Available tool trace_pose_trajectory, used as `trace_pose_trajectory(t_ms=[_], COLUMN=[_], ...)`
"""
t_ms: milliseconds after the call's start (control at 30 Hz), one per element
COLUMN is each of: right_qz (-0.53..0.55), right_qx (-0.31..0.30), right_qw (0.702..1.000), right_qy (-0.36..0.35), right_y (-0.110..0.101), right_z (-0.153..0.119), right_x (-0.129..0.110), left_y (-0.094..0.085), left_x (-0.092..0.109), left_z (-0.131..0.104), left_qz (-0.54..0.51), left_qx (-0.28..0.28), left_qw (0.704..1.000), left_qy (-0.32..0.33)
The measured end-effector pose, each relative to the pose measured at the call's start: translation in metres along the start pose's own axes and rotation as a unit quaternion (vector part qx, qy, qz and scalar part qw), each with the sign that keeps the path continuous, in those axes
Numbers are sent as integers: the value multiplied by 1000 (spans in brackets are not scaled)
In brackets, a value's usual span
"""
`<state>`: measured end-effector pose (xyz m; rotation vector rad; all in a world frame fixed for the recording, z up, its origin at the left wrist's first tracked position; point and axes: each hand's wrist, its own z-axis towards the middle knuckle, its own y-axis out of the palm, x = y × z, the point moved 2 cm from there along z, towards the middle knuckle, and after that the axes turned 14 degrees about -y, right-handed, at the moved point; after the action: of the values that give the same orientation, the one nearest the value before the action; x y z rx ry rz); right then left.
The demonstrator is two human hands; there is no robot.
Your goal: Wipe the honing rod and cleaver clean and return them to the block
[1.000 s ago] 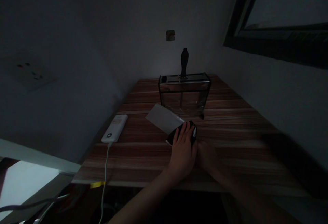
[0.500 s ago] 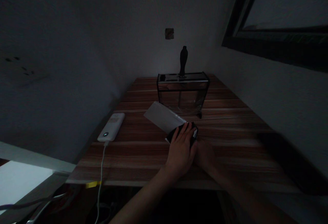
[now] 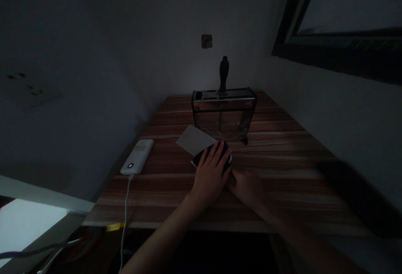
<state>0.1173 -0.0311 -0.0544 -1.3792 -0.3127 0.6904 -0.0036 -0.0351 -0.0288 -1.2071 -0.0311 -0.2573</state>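
My left hand [image 3: 210, 172] lies with its fingers stretched out, pressing on a flat black piece [image 3: 226, 166] whose edge looks white. This piece partly covers a pale, flat sheet [image 3: 195, 140] on the wood-patterned table [image 3: 163, 196]. Close against the black piece's right side is my right hand [image 3: 246, 185], its fingers closed; what they grip is hidden in the dimness. Just beyond both hands stands a see-through box [image 3: 210, 119] with a dark frame and a shiny slotted top. A black handle [image 3: 224, 73] sticks up out of it.
A white power bank [image 3: 137, 157] lies at the table's left, with a white cable [image 3: 126, 203] hanging over the front edge. A yellow tag [image 3: 113, 226] is near that edge. A long dark object [image 3: 358, 198] is at the right. Walls border the table.
Both hands have shifted left, and the black piece has moved left with them. It now covers more of the pale sheet. The box and power bank stay where they were.
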Motion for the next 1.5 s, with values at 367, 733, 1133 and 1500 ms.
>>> trace_pose_trajectory(t_ms=[367, 733, 1133, 1500], right_qz=[3, -10, -24, -30], right_qx=[3, -1, -4, 4], right_qw=[1000, 1000, 1000, 1000], right_qy=[-4, -17, -13, 1], right_y=[-3, -4, -2, -1], right_z=[1, 2, 1, 0], right_x=[-1, -2, 0, 1], left_y=[-8, -15, -9, -3], left_x=[-37, -81, -74, -52], left_z=[16, 34, 32, 22], left_qz=[45, 59, 29, -62], left_qx=[44, 82, 102, 39], left_qw=[997, 990, 988, 996], left_qy=[-51, -97, -114, -40])
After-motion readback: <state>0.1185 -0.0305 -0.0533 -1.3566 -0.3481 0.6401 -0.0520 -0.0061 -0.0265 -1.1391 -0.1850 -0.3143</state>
